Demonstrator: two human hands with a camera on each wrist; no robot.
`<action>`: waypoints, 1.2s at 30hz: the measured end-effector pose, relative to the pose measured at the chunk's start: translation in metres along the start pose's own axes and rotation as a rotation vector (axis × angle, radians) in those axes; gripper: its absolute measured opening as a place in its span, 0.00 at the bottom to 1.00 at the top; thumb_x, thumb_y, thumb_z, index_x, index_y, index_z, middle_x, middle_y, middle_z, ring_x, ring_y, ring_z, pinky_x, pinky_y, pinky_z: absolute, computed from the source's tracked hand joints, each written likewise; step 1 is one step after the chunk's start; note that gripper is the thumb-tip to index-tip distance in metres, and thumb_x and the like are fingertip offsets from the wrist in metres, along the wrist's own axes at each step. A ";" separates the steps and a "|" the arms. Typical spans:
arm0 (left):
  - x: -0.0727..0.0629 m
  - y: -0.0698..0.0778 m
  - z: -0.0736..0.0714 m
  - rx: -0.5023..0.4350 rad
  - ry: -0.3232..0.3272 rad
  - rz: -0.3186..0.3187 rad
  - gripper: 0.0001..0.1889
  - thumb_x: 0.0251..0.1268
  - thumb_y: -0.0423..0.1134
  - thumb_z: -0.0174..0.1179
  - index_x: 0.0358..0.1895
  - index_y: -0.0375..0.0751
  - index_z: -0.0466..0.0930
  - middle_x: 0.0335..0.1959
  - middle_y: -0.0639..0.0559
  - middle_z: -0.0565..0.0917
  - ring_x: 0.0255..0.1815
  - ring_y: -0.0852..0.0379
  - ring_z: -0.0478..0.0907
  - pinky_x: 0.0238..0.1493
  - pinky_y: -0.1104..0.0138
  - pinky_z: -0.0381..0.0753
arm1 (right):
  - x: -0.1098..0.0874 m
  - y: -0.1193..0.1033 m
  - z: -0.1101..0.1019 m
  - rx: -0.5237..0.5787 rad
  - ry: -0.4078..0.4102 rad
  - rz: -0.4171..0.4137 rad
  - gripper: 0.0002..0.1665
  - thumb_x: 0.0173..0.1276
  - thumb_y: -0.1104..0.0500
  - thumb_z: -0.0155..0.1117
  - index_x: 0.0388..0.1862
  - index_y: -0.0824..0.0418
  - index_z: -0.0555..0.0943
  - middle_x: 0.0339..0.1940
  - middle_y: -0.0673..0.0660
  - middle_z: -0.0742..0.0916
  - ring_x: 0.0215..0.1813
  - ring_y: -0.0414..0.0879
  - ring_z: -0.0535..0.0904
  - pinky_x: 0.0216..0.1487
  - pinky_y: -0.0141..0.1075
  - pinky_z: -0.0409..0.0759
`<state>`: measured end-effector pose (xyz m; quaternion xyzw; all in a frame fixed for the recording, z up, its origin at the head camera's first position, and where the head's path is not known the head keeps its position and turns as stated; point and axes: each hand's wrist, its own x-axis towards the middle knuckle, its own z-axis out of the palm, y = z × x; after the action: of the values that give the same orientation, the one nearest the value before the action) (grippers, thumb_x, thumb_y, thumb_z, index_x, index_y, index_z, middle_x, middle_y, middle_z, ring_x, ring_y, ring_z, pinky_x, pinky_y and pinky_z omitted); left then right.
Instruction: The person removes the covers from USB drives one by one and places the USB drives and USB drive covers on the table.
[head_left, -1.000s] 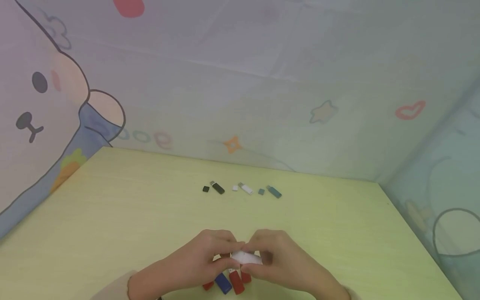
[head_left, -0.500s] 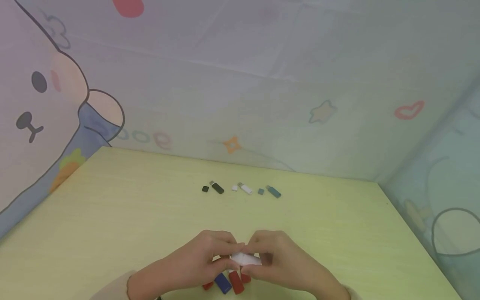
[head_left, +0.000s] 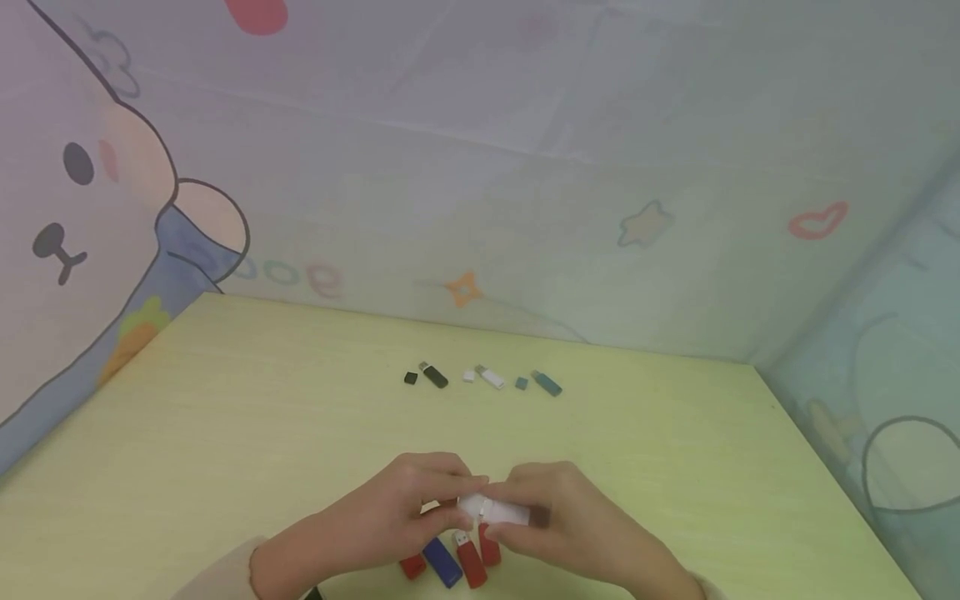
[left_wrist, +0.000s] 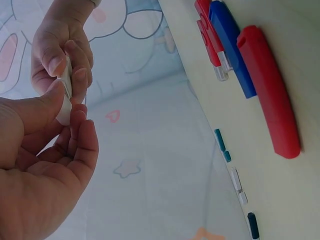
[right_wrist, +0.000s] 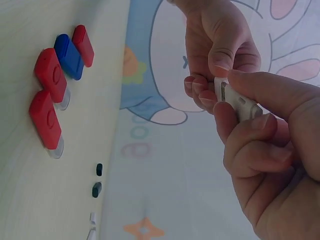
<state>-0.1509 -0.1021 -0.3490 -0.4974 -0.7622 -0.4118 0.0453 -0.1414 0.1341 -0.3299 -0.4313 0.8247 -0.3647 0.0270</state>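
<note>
Above the near part of the table, both hands hold a white USB stick. My left hand (head_left: 412,508) pinches its white cap (head_left: 469,504) between thumb and fingers. My right hand (head_left: 562,512) pinches the white stick's body (head_left: 508,512), also visible in the right wrist view as a body (right_wrist: 240,104) with a slot. A narrow gap shows between cap and body. Beneath the hands lie a red USB stick (head_left: 471,564) with a bare plug, a blue piece (head_left: 442,564) and two more red pieces (head_left: 490,547), partly covered by the hands in the head view.
Farther back lie a black USB stick (head_left: 436,376) beside its cap (head_left: 411,378), a white stick (head_left: 491,377) beside its cap (head_left: 468,377), and a teal stick (head_left: 547,383) beside its cap (head_left: 521,383). A printed cloth (head_left: 525,167) hangs behind the table.
A gap has appeared between the white cap and the body. The left hand has moved slightly up and left, while the right hand and body have shifted slightly right.
</note>
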 end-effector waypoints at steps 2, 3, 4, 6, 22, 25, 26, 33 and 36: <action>0.000 -0.001 0.000 0.021 0.004 -0.003 0.15 0.63 0.31 0.62 0.53 0.33 0.81 0.38 0.53 0.82 0.34 0.68 0.73 0.33 0.79 0.76 | 0.001 -0.001 0.000 0.001 -0.001 0.015 0.13 0.67 0.56 0.65 0.48 0.58 0.85 0.28 0.46 0.82 0.27 0.29 0.70 0.27 0.25 0.76; 0.001 -0.001 -0.001 0.026 0.006 -0.007 0.15 0.63 0.31 0.62 0.53 0.33 0.82 0.38 0.53 0.82 0.34 0.69 0.73 0.34 0.79 0.76 | 0.001 -0.001 0.000 -0.001 0.003 0.025 0.12 0.67 0.55 0.65 0.47 0.58 0.85 0.28 0.46 0.83 0.28 0.30 0.71 0.28 0.25 0.76; 0.001 -0.001 -0.001 0.033 0.009 -0.011 0.15 0.62 0.31 0.63 0.52 0.34 0.82 0.38 0.54 0.82 0.34 0.69 0.74 0.34 0.79 0.76 | 0.002 -0.001 0.000 -0.003 0.008 0.036 0.12 0.66 0.55 0.66 0.46 0.58 0.85 0.28 0.45 0.83 0.28 0.30 0.72 0.29 0.26 0.77; 0.001 -0.001 -0.003 0.044 0.014 -0.013 0.13 0.62 0.31 0.63 0.50 0.36 0.83 0.37 0.54 0.82 0.34 0.68 0.74 0.34 0.79 0.76 | 0.004 -0.002 -0.001 -0.001 0.011 0.070 0.13 0.66 0.54 0.66 0.46 0.58 0.85 0.30 0.45 0.85 0.29 0.31 0.73 0.31 0.27 0.78; 0.005 -0.001 -0.025 0.131 0.052 -0.132 0.11 0.59 0.30 0.65 0.46 0.35 0.83 0.35 0.55 0.83 0.32 0.67 0.74 0.34 0.74 0.77 | 0.017 0.005 -0.012 -0.148 0.067 0.047 0.11 0.62 0.59 0.69 0.44 0.60 0.86 0.26 0.44 0.81 0.26 0.31 0.69 0.26 0.25 0.73; 0.005 -0.002 -0.030 0.148 0.066 -0.151 0.11 0.59 0.29 0.65 0.45 0.35 0.83 0.35 0.55 0.82 0.31 0.66 0.74 0.33 0.73 0.77 | 0.022 0.006 -0.016 -0.172 0.077 0.054 0.12 0.63 0.59 0.68 0.45 0.62 0.85 0.26 0.45 0.81 0.26 0.31 0.69 0.26 0.25 0.73; 0.005 -0.002 -0.031 0.153 0.071 -0.153 0.11 0.59 0.29 0.65 0.45 0.35 0.83 0.35 0.55 0.82 0.31 0.66 0.74 0.33 0.73 0.77 | 0.023 0.007 -0.017 -0.180 0.083 0.054 0.12 0.63 0.59 0.68 0.45 0.62 0.85 0.26 0.46 0.82 0.25 0.31 0.69 0.26 0.26 0.73; 0.006 -0.008 -0.039 0.204 0.098 -0.175 0.10 0.57 0.29 0.66 0.44 0.35 0.83 0.34 0.55 0.82 0.31 0.65 0.73 0.32 0.72 0.76 | 0.035 0.014 -0.021 -0.208 0.150 0.053 0.12 0.62 0.61 0.69 0.44 0.62 0.85 0.29 0.49 0.84 0.26 0.33 0.70 0.27 0.27 0.74; 0.006 -0.011 -0.042 0.216 0.110 -0.187 0.10 0.57 0.30 0.66 0.43 0.35 0.84 0.34 0.55 0.82 0.31 0.64 0.74 0.33 0.71 0.76 | 0.041 0.018 -0.022 -0.210 0.170 0.047 0.12 0.62 0.60 0.69 0.44 0.62 0.85 0.31 0.49 0.84 0.27 0.35 0.69 0.28 0.28 0.73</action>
<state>-0.1772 -0.1277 -0.3254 -0.3932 -0.8415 -0.3562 0.1016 -0.1871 0.1230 -0.3141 -0.3801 0.8674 -0.3110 -0.0798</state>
